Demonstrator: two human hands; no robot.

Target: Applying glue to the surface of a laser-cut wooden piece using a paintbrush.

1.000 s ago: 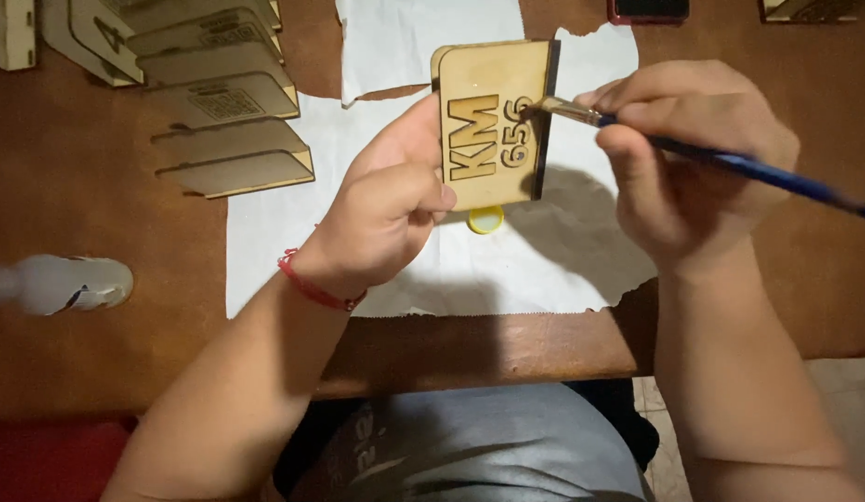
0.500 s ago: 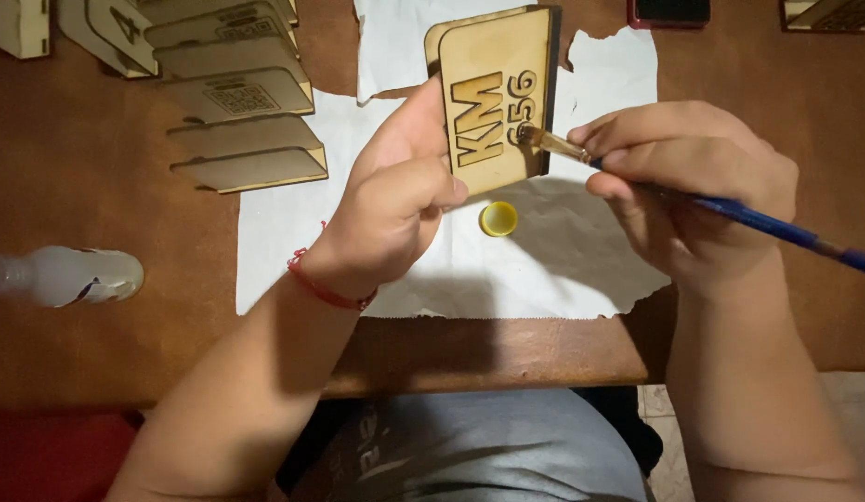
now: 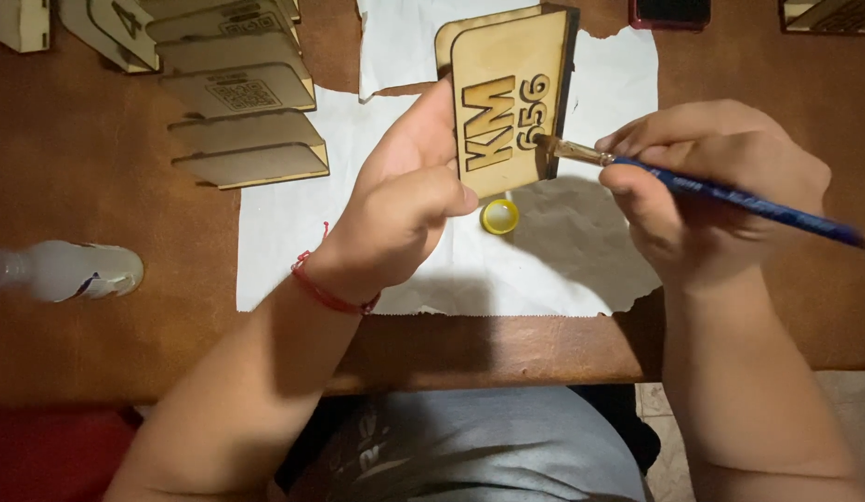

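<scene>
Head view: left hand [image 3: 405,209] is gripping a pale wooden plaque with raised lettering [image 3: 507,98] above white paper [image 3: 293,214] — right hand [image 3: 707,191] is pinching a blue-handled paintbrush [image 3: 730,197], bristles touching the characters; the plaque is now tilted more upright.

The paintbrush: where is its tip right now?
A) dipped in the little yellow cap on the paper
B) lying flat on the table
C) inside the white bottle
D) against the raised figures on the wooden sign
D: the right hand holds the blue paintbrush with its tip on the wooden sign, gripped by the left hand; the yellow cap sits apart below.
</scene>
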